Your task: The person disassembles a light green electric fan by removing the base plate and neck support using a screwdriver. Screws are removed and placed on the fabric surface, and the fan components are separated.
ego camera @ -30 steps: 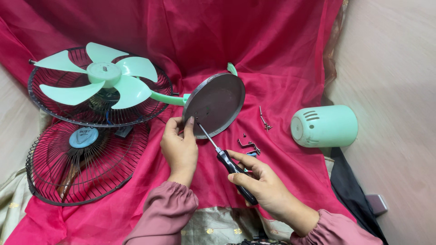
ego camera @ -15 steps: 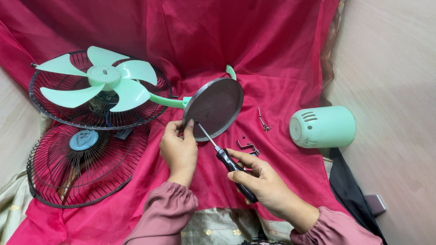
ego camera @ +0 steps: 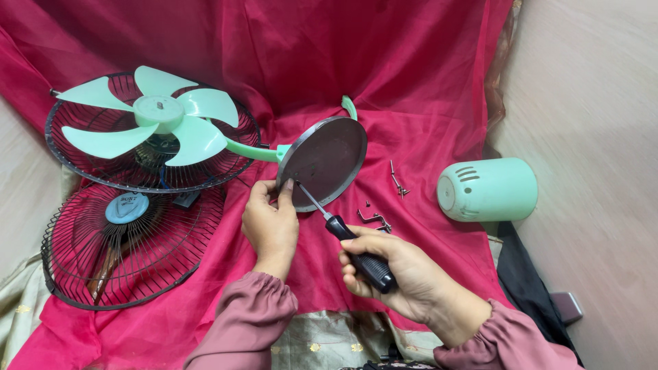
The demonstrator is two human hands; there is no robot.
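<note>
The screwdriver tip is too small to make out against the fan base — the right hand hides part of the handle.

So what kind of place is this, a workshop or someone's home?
Probably a home, not a workshop: the fan base and loose screws lie on a red cloth spread over the floor, no bench in sight.
</note>
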